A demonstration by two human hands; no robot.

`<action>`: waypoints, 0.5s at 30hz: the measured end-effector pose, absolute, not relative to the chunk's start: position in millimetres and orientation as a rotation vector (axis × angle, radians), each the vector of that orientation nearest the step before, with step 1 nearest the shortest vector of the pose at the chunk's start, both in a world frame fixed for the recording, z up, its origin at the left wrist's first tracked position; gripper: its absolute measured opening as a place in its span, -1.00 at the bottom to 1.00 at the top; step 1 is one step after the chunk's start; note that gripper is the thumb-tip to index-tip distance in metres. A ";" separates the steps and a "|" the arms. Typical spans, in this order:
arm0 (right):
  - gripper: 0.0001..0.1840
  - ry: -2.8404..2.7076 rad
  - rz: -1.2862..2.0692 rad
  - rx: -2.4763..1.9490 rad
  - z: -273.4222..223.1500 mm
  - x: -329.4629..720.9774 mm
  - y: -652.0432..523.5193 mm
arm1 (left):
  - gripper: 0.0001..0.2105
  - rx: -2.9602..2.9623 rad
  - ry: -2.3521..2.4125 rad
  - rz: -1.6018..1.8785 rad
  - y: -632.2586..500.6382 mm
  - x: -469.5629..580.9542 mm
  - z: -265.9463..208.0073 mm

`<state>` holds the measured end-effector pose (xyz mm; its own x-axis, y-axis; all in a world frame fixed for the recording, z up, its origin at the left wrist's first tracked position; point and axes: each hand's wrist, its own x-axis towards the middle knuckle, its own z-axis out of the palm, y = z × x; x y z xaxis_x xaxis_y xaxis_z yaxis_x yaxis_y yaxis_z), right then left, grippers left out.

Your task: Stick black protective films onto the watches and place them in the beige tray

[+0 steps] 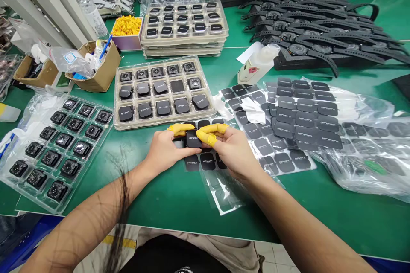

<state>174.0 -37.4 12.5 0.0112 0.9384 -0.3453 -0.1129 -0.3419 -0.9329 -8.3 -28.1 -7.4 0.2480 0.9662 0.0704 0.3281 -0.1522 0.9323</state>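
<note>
A square black watch case (193, 140) with white lettering on its front film is held between my two hands. My left hand (166, 145) grips its left side, thumb below and a yellow-cotted finger on top. The right hand (229, 145), with yellow finger cots on, pinches at its upper right edge. Sheets of black square film stickers (207, 162) lie just under the hands. Behind them stands a tray (163, 121) of watch cases, the front ones covered with lettered film and the back row showing round sensors. What the fingertips press on is partly hidden.
At left lies a clear tray (105, 130) of watch cases, sensors up. Film sheets (297, 119) and plastic bags spread at right, near a white bottle (256, 66). Strapped watches (315, 36), stacked trays (185, 42), yellow finger cots (127, 25) and a cardboard box (99, 79) stand behind.
</note>
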 end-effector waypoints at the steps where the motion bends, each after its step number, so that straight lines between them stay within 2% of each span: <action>1: -0.52 -0.921 1.486 -1.391 12.0 173.6 -37.5 | -0.46 1.650 1.216 0.926 -28.2 -8.3 -7.8; 6: -0.52 -1.022 1.435 -1.395 10.3 173.2 -39.2 | -0.46 1.643 1.218 0.925 -28.7 -8.0 -9.3; 11: -0.48 -1.298 1.165 -1.578 14.7 184.1 -38.3 | -0.45 1.640 1.225 0.934 -28.1 -7.7 -10.0; 15: -0.49 -1.272 1.329 -1.516 14.0 184.0 -37.7 | -0.46 1.600 1.206 0.956 -27.9 -7.6 -10.5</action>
<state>184.0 -37.7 14.0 -0.0281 0.9690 -0.2454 0.2024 -0.2349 -0.9507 -7.6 -27.9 -10.5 0.2289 0.9712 0.0654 0.2850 -0.1311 0.9495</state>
